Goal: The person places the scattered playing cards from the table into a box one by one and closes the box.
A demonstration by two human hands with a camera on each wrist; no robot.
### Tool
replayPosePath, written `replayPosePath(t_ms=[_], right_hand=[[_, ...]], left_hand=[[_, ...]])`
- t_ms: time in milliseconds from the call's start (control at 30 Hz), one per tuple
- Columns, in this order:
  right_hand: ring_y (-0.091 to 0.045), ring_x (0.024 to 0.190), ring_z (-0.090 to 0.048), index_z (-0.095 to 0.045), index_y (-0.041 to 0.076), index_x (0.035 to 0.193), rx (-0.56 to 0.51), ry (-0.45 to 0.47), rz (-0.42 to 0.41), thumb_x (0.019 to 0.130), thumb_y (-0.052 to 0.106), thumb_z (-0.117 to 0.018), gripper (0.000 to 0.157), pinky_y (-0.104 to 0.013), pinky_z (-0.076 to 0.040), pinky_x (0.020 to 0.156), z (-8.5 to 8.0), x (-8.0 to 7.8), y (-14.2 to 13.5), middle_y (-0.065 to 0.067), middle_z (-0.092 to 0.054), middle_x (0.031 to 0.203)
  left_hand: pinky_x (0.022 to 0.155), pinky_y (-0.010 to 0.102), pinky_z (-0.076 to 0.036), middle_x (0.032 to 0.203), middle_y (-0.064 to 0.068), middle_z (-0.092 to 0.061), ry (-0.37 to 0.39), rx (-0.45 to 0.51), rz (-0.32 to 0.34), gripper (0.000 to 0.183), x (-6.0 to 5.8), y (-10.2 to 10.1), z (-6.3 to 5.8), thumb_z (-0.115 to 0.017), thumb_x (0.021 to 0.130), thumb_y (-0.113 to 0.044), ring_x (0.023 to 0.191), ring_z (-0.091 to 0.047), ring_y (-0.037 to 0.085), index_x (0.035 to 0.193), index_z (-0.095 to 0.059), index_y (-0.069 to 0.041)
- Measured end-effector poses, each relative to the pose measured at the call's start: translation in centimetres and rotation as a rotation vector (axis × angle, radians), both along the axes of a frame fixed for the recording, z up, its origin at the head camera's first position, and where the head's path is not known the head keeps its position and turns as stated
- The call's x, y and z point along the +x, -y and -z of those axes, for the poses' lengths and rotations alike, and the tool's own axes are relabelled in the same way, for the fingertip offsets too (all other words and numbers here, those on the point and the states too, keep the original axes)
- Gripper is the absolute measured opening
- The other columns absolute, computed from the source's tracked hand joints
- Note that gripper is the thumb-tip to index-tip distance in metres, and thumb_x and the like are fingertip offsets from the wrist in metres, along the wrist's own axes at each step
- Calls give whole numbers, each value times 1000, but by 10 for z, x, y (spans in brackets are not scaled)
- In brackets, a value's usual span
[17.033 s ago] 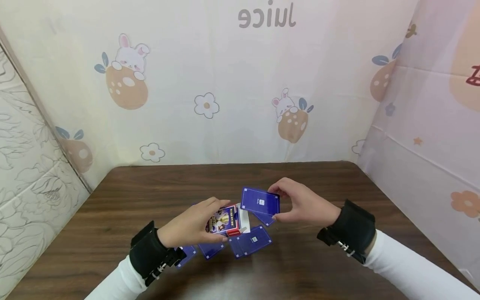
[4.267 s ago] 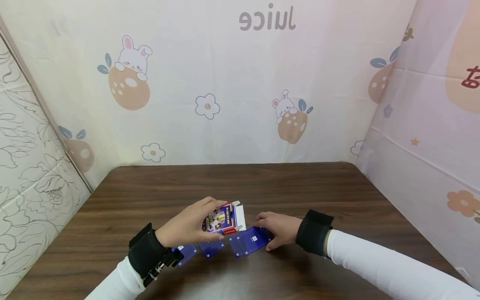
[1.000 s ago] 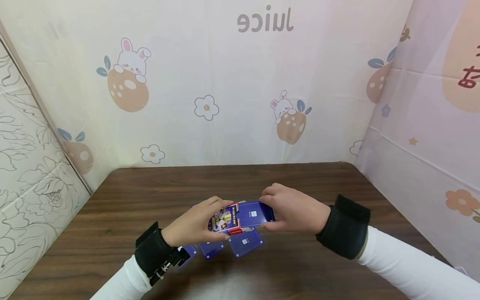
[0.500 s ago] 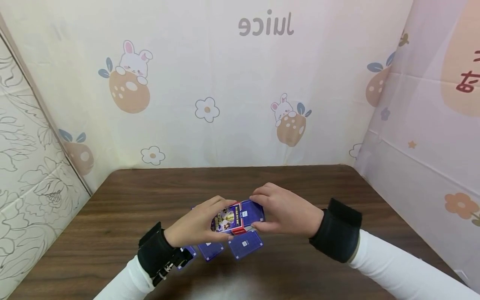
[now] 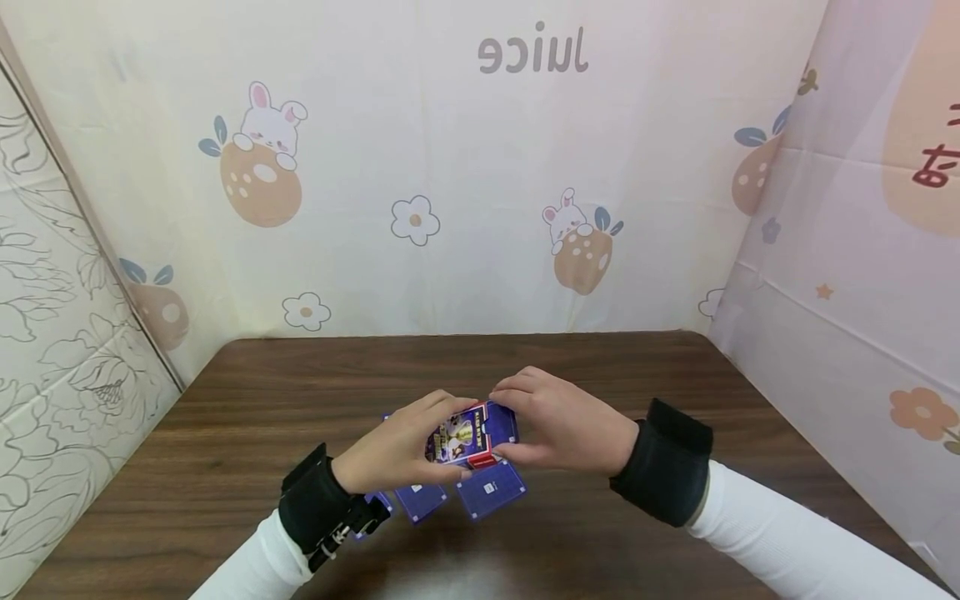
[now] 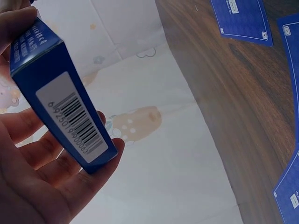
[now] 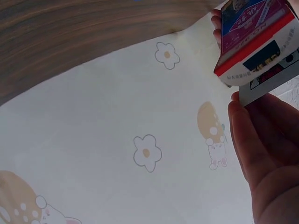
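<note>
My left hand (image 5: 393,447) grips a small playing-card box (image 5: 460,435) by its long sides, raised off the table, thumb nearest me. The box has a colourful picture on top; its barcode end (image 6: 72,119) shows in the left wrist view. At its open right end, my right hand (image 5: 573,427) pinches a blue-backed card (image 5: 504,419) between thumb and fingers. Most of that card is inside the box. In the right wrist view the card's printed face (image 7: 254,91) sticks out below the white flap (image 7: 264,63).
Blue-backed cards lie on the brown wooden table (image 5: 600,533) below the box: one card (image 5: 492,490) to the right, another card (image 5: 421,502) beside it, and one card (image 5: 384,502) partly behind the left wrist strap. A patterned cloth (image 5: 480,250) hangs behind the table.
My right hand took a card from the overlapping ones on the table, brought it to the box and slid it leftward inside. A single card lies at that spot now. My left hand kept holding the box.
</note>
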State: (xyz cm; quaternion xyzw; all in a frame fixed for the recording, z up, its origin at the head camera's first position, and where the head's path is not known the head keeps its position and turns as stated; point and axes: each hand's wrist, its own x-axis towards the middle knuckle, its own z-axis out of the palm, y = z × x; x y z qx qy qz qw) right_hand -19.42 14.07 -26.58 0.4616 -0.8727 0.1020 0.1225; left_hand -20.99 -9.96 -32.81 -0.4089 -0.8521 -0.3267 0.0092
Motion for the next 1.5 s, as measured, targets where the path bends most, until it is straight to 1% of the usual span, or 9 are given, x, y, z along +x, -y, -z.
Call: replayPosePath(t_ms=[200, 300, 433, 767, 900, 1133, 1367, 1500], right_hand=[[-16, 96, -56, -65, 2, 109, -44, 10, -42, 80, 32, -74, 43, -24, -52, 79, 3, -2, 3, -8, -63, 108], [-16, 95, -56, -65, 1, 108, -55, 10, -61, 81, 29, -73, 40, -25, -52, 78, 5, -2, 5, -9, -63, 107], [-17, 96, -57, -66, 0, 109, -55, 7, -73, 82, 29, -73, 40, -26, -52, 80, 6, -3, 7, -9, -64, 108], [-16, 99, -57, -65, 2, 112, -63, 27, -61, 81, 30, -74, 43, -26, -51, 82, 5, -3, 8, -9, -63, 111], [-17, 100, -58, -65, 2, 113, -62, 21, -62, 80, 30, -74, 44, -27, -51, 83, 5, -4, 9, -9, -63, 112], [-16, 100, -58, -65, 2, 112, -68, 24, -72, 80, 30, -74, 43, -26, -51, 83, 7, -5, 8, -9, -63, 111], [-17, 98, -58, -65, 1, 111, -112, -4, -72, 78, 25, -77, 43, -28, -52, 81, 3, -4, 0, -8, -64, 109], [-16, 97, -59, -66, 1, 110, -129, -18, -85, 77, 23, -77, 42, -29, -52, 81, 1, -6, -9, -7, -64, 108]], left_hand=[[78, 19, -49, 114, -3, -53, -3, 19, 8, 71, -1, -1, -1, -73, 79, -43, 95, -52, 9, 136, -44, -14], [78, 19, -49, 114, -3, -53, -6, 20, 12, 70, -1, -2, -1, -75, 79, -39, 95, -53, 9, 136, -45, -13], [78, 18, -49, 115, -2, -53, -2, 20, 12, 71, -1, -2, -1, -76, 78, -36, 95, -53, 10, 137, -45, -12], [79, 18, -49, 116, -1, -52, 29, 31, 22, 71, -4, -3, -2, -74, 79, -38, 96, -53, 10, 137, -43, -12], [78, 18, -49, 115, -1, -53, 26, 34, 22, 71, -5, -3, -2, -75, 78, -36, 95, -53, 10, 137, -44, -12], [78, 19, -49, 116, -1, -53, 22, 32, 21, 71, -6, -3, 0, -75, 78, -37, 95, -52, 10, 137, -44, -12], [76, 19, -50, 113, -3, -53, 43, 43, -2, 71, -6, 1, 4, -76, 77, -36, 94, -53, 11, 137, -44, -15], [75, 20, -50, 111, -3, -52, 38, 32, -17, 73, -6, 5, 4, -77, 77, -38, 93, -52, 11, 137, -44, -15]])
